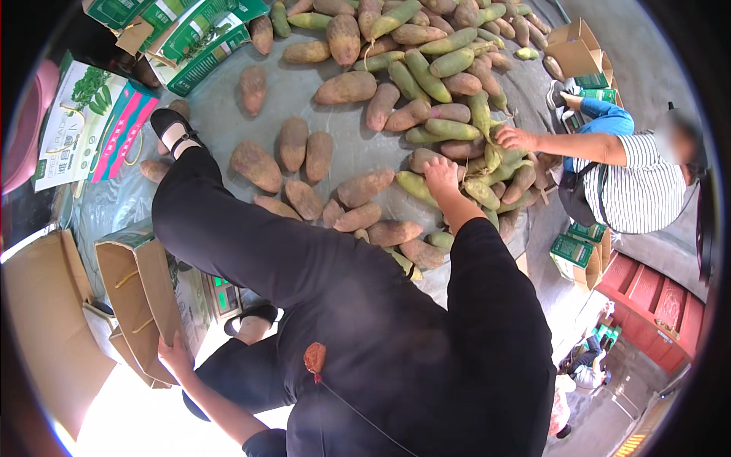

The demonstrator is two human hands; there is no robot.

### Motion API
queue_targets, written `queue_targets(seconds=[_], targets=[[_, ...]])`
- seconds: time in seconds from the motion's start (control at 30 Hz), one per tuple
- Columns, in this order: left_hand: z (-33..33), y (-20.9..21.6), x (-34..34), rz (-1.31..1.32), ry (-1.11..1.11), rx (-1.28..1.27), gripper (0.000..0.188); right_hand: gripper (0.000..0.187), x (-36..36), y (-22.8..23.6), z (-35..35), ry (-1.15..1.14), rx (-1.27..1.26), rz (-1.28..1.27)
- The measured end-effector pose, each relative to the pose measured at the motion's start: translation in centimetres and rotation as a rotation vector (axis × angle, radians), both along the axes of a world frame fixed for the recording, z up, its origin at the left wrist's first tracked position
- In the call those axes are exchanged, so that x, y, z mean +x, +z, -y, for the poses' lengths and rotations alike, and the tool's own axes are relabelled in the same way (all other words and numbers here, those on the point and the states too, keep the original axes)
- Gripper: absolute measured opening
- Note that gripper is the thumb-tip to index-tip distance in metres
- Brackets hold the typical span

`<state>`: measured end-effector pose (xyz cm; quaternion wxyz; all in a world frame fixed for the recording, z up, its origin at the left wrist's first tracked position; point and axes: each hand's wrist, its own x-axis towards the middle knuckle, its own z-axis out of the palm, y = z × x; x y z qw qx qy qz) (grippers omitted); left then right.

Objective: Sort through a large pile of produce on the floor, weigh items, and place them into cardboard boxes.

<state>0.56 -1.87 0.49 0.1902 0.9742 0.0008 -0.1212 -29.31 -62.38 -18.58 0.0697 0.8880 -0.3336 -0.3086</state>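
Observation:
My left hand (177,356) grips the rim of an upright open cardboard gift box (135,283) with yellow cord handles. It stands beside a scale (226,295) with a lit green display. My right hand (442,180) reaches into the heap, palm down and fingers spread, touching the roots. Under and beside its fingertips lies a brown-pink root (421,158), and a long green radish (415,187) is just left of the wrist. Whether the fingers close round any root is not clear.
Several brown roots (257,166) lie loose on the grey sheet. A co-worker (632,167) in a striped top reaches a hand (518,139) into the heap from the right. Printed boxes (202,46) stand at the upper left, near a pink basin (34,126). More boxes (582,251) are at right.

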Motion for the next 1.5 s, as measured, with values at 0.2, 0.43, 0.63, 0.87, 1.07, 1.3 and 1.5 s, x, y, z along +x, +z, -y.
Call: queue_targets(seconds=[0.2, 0.43, 0.63, 0.87, 1.07, 1.3, 1.5], targets=[[1.0, 0.4, 0.2, -0.025, 0.024, -0.032, 0.029, 0.020, -2.0, -1.5, 1.1, 0.084, -0.017, -0.077], [0.7, 0.7, 0.0, 0.022, -0.026, 0.027, 0.029, 0.022, -0.2, -0.5, 1.0, -0.097, -0.007, -0.097], [1.0, 0.9, 0.2, -0.010, 0.046, 0.169, 0.026, 0.059, 1.9, 1.7, 2.2, -0.449, 0.189, 0.472], [0.7, 1.0, -0.6, -0.003, 0.088, 0.174, 0.023, 0.062, 13.2, 9.0, -0.9, -0.495, 0.786, 1.139], [2.1, 2.3, -0.9, 0.035, 0.065, 0.207, 0.022, 0.062, 27.2, 23.9, -8.1, -0.189, 1.114, 1.436], [0.9, 1.0, -1.3, 0.035, 0.028, 0.195, 0.024, 0.058, 37.0, 31.3, -22.7, 0.149, 1.632, 1.349], [0.6, 1.5, -1.3, 0.023, 0.011, 0.209, 0.024, 0.057, 39.3, 27.5, -34.5, 0.318, 1.710, 1.010]])
